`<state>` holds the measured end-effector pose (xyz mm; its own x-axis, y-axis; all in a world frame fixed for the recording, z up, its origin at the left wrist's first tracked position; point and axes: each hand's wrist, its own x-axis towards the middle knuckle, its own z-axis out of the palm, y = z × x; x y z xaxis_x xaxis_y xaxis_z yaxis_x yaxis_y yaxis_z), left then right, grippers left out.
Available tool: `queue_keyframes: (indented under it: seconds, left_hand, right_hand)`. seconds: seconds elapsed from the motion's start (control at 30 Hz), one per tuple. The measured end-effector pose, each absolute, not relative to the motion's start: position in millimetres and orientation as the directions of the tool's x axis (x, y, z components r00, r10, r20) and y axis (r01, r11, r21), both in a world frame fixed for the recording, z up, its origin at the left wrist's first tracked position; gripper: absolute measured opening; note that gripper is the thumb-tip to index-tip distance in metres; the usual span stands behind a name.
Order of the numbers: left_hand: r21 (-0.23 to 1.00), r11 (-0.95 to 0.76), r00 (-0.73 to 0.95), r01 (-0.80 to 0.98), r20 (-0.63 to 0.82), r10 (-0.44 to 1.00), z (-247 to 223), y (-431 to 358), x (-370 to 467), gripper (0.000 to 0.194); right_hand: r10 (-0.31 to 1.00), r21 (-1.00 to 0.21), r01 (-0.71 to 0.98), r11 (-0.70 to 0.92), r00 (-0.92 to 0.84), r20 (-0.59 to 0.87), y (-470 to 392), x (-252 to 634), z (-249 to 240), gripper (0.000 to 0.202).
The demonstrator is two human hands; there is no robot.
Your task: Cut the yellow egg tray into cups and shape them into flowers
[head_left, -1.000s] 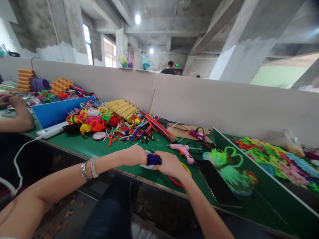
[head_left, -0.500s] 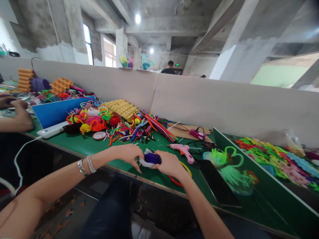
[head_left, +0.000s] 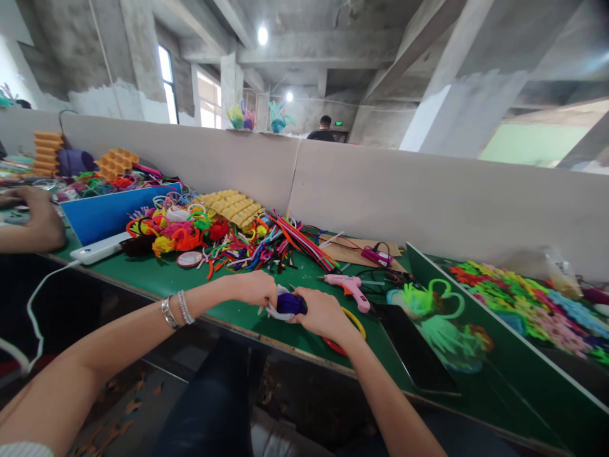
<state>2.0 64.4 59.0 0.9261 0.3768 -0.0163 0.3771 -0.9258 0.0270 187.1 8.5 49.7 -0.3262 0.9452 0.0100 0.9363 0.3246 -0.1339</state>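
Observation:
Near the table's front edge, a small purple and white fuzzy piece (head_left: 290, 304) is between my hands. My right hand (head_left: 320, 310) grips its right side, thumb and fingers closed round it. My left hand (head_left: 259, 290) is at its left end, the fingers pinched on the white part (head_left: 280, 313). A pink glue gun (head_left: 349, 289) lies just beyond my right hand. Partly hidden behind my right wrist is a red and yellow ring (head_left: 356, 322).
Pipe cleaners (head_left: 304, 241) and colourful fuzzy pieces (head_left: 185, 228) are heaped at the back left. A black tablet (head_left: 413, 349), green fuzzy figures (head_left: 442, 330) and a green divider (head_left: 504, 324) stand right. Another person's hand (head_left: 40, 216) is far left.
My left hand's fingers have closed from a spread position onto the white part, and its wrist has shifted right. My right hand keeps its hold.

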Motion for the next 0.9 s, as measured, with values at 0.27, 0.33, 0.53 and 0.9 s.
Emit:
queue_keyframes:
  seconds: [0.27, 0.33, 0.53, 0.9]
  left_hand:
    - [-0.096, -0.937, 0.94, 0.337, -0.023, 0.34, 61.7, 59.8, 3.2, 0.017]
    - [-0.077, -0.929, 0.931, 0.361, -0.018, 0.364, 62.7, 57.7, 0.9, 0.01]
    - [-0.007, -0.934, 0.934, 0.358, -0.001, 0.358, 66.4, 53.9, -2.7, 0.015]
    - [-0.115, -0.947, 0.954, 0.3, 0.058, 0.295, 62.8, 56.4, 4.8, 0.022]
  right_hand:
    - [0.937, -0.108, 0.931, 0.348, -0.344, 0.052, 8.9, 188.0, 48.6, 0.042]
    - [0.941, -0.11, 0.934, 0.339, -0.337, 0.041, 8.9, 188.0, 49.4, 0.042]
    - [0.944, -0.108, 0.938, 0.328, -0.327, 0.027, 9.0, 187.7, 49.8, 0.042]
    - [0.929, -0.077, 0.927, 0.367, -0.361, 0.082, 9.8, 188.7, 44.1, 0.039]
